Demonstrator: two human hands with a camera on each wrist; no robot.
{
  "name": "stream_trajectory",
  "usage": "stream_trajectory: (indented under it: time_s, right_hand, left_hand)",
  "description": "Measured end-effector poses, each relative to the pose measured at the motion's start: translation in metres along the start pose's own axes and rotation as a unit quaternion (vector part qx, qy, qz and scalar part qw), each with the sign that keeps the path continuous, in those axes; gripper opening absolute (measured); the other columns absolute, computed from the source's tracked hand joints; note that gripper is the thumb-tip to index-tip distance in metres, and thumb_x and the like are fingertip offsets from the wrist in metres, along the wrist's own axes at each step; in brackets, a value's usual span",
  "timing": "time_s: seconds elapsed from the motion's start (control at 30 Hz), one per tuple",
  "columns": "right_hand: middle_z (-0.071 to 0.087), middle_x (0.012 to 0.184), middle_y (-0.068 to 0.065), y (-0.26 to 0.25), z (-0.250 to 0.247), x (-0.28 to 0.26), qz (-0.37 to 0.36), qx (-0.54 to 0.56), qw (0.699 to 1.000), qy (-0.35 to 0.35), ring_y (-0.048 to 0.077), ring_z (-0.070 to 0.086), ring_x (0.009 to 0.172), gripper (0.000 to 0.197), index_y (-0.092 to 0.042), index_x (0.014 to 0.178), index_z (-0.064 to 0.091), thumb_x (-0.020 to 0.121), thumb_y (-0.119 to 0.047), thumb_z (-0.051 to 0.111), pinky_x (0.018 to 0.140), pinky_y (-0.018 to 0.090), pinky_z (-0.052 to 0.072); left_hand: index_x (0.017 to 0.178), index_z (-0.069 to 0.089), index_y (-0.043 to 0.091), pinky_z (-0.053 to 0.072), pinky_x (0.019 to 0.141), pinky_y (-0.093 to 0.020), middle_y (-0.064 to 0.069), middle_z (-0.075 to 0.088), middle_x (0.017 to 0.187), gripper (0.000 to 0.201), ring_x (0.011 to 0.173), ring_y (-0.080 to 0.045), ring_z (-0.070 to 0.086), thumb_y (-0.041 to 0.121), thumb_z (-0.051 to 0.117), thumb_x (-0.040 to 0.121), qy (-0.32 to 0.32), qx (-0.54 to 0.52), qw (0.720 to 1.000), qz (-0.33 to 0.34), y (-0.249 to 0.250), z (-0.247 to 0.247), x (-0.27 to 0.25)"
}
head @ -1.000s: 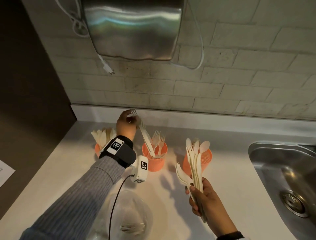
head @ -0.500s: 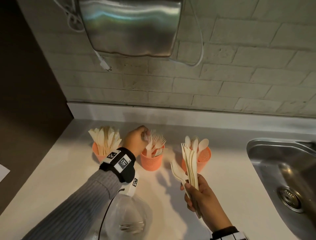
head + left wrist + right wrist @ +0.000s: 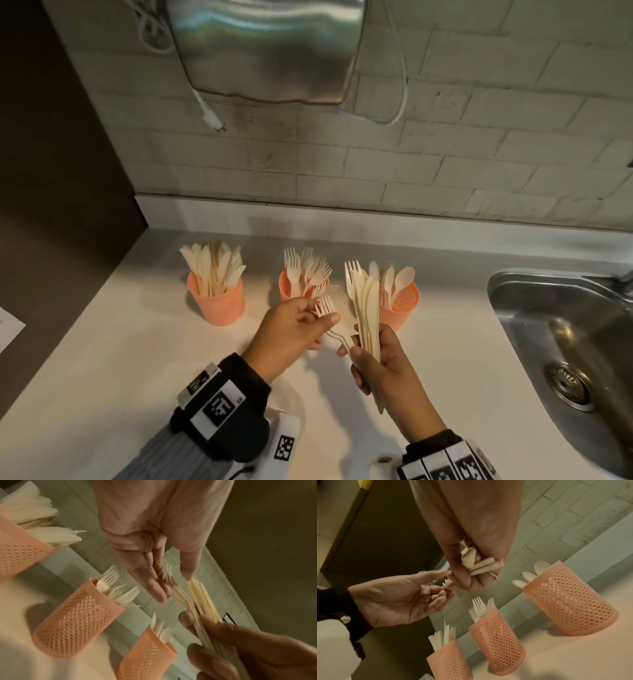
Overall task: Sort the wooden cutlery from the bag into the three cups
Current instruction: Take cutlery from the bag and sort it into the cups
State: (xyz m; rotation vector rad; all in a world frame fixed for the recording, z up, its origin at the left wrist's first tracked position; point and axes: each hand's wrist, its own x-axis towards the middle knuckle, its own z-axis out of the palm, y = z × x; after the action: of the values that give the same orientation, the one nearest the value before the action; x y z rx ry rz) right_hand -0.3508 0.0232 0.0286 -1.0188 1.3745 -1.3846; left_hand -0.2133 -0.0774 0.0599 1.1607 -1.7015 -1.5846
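Observation:
Three orange mesh cups stand in a row on the white counter: knives in the left cup (image 3: 216, 301), forks in the middle cup (image 3: 287, 291), spoons in the right cup (image 3: 406, 303). My right hand (image 3: 364, 346) grips an upright bundle of wooden cutlery (image 3: 368, 308) in front of the spoon cup. Two forks (image 3: 325, 306) splay out of the bundle to the left. My left hand (image 3: 322, 313) pinches their heads between thumb and fingers (image 3: 154, 588). The right wrist view shows the handle ends (image 3: 481, 565) poking out under my right fist.
A steel sink (image 3: 565, 342) lies to the right of the cups. A steel box (image 3: 267, 44) hangs on the brick wall, with a loose plug (image 3: 212, 116) dangling below it. A dark panel bounds the counter at left, near a sheet of paper (image 3: 7, 329).
My left hand lowered a fork into the middle cup, let it go, then came back to the bundle and closed on two forks. The right hand stayed near the spoon cup.

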Motion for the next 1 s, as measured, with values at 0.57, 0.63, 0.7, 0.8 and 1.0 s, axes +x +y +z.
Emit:
stream_trajectory:
  time_s: [0.57,0.63,0.7,0.8,1.0]
  right_hand:
    - [0.035,0.07,0.015,-0.002,-0.01,-0.011,0.098,0.022,0.993,0.055,0.011,0.025,0.045,0.002,-0.004,0.092,0.047,0.093,-0.005,0.046,0.041,0.021,0.022]
    - [0.037,0.066,0.011,-0.003,-0.008,-0.01,0.107,0.042,0.992,0.048,0.011,0.025,0.046,0.003,-0.006,0.093,0.047,0.094,-0.007,0.045,0.042,0.022,0.022]
    - [0.039,0.063,0.005,-0.006,-0.008,-0.01,0.108,0.054,0.992,0.045,0.01,0.025,0.044,0.004,-0.006,0.093,0.047,0.095,-0.007,0.044,0.042,0.022,0.021]
    - [0.04,0.06,0.001,-0.01,-0.007,-0.009,0.103,0.051,0.993,0.042,0.009,0.025,0.043,0.004,-0.009,0.095,0.047,0.095,-0.009,0.043,0.041,0.021,0.021]
    - [0.043,0.06,0.001,-0.016,0.0,-0.007,0.077,0.016,0.997,0.021,0.011,0.028,0.045,0.012,-0.019,0.104,0.051,0.097,-0.015,0.042,0.041,0.021,0.024]
  left_hand:
    - [0.084,0.067,0.009,0.057,0.071,-0.047,-0.016,0.07,0.077,0.012,0.07,-0.034,0.066,0.02,0.062,0.083,0.281,0.137,0.939,0.145,0.035,-0.083,0.069]
    - [0.094,0.068,0.01,0.056,0.077,-0.048,-0.016,0.071,0.088,0.02,0.08,-0.034,0.066,0.024,0.065,0.08,0.228,0.18,0.952,0.098,0.022,-0.074,0.079]
    - [0.113,0.061,0.012,0.052,0.089,-0.049,-0.014,0.065,0.114,0.042,0.101,-0.033,0.062,0.031,0.07,0.076,0.186,0.183,0.965,0.034,0.014,-0.064,0.08]
    - [0.128,0.049,0.017,0.044,0.098,-0.038,-0.01,0.046,0.136,0.059,0.115,-0.029,0.053,0.041,0.066,0.077,0.201,0.274,0.938,0.076,0.019,-0.054,0.068]
    - [0.087,0.068,0.02,0.045,0.046,-0.014,-0.003,0.066,0.083,0.012,0.056,-0.004,0.054,0.03,0.063,0.082,-0.038,0.061,0.997,0.021,0.04,-0.013,0.028]
